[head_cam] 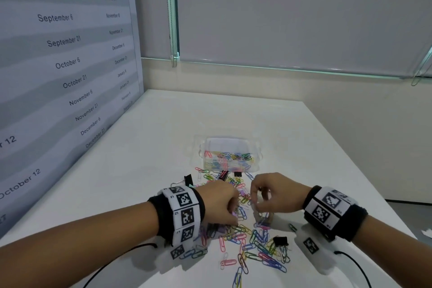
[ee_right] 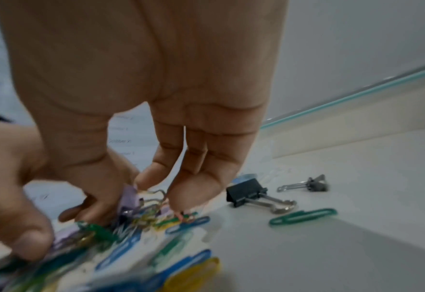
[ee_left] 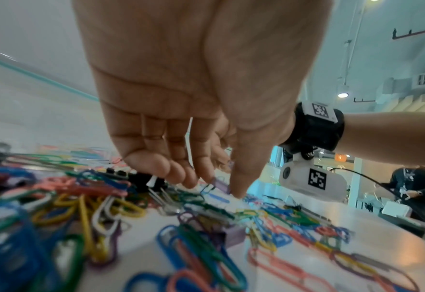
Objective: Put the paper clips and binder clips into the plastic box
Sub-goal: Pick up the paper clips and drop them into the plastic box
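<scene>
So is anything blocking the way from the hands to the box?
Nothing visible does. The plastic box sits open just beyond the left hand and right hand, with only loose paper clips lying flat on the table between.

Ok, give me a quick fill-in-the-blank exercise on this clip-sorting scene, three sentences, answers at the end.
1. The clear plastic box already holds coloured ____ clips.
2. The black binder clip nearest the right hand lies on the ____.
3. The left hand pinches a ____ clip.

Answers: paper; table; purple

White table point(head_cam: 163, 138): scattered paper clips point(head_cam: 254, 244), binder clips point(head_cam: 280, 241), plastic box point(head_cam: 230, 156).
</scene>
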A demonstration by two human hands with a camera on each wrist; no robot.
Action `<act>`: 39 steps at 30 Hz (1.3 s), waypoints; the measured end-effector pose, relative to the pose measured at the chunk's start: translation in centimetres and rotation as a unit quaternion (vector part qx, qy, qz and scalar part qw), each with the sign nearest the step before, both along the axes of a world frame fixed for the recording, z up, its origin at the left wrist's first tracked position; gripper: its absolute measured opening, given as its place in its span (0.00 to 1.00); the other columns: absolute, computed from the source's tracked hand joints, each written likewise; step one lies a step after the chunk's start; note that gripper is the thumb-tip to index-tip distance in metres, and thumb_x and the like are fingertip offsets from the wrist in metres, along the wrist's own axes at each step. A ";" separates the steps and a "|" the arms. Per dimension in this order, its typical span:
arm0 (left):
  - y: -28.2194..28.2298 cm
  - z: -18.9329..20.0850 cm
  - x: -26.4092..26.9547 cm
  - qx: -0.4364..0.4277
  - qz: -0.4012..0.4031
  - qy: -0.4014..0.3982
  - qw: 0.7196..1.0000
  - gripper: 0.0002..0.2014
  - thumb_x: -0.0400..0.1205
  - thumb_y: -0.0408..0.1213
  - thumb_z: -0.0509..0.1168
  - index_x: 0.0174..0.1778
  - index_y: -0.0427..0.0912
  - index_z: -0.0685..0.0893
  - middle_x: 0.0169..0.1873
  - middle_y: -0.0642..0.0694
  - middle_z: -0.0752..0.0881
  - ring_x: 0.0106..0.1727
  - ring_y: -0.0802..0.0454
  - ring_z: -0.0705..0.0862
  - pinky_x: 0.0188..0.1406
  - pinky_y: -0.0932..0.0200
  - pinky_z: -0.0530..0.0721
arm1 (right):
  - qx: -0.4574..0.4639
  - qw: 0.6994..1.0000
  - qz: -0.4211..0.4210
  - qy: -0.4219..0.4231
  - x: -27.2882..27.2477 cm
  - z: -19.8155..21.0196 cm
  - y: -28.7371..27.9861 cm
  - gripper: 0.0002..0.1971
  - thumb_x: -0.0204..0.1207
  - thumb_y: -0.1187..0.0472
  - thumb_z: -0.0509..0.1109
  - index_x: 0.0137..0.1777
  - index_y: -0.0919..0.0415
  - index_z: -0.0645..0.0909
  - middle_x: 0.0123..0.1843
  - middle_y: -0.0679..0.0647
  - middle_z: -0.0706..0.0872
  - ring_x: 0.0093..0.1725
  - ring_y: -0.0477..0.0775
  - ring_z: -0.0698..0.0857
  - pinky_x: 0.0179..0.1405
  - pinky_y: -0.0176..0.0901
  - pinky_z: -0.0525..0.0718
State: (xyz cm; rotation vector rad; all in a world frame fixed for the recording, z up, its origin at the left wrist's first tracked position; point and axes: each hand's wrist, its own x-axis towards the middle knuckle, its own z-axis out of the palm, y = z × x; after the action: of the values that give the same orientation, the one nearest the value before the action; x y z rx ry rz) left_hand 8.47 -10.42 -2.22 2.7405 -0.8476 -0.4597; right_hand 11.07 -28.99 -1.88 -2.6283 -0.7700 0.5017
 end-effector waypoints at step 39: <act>1.7 -0.9 -1.2 0.040 -0.050 0.015 0.998 0.09 0.78 0.40 0.69 0.52 0.43 0.82 0.48 0.43 0.86 0.42 0.53 0.76 0.40 0.61 0.70 | -0.056 0.989 0.124 0.054 -3.5 -0.8 1.6 0.24 0.60 0.52 0.83 0.57 0.53 0.82 0.49 0.48 0.74 0.48 0.50 0.75 0.51 0.45 0.78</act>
State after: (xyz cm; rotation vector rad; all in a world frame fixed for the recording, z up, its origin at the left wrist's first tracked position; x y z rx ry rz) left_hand 7.25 -8.75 -3.14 2.7650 -0.9822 -0.5645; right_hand 7.54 -27.41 -2.63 -2.5924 -1.0680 0.7703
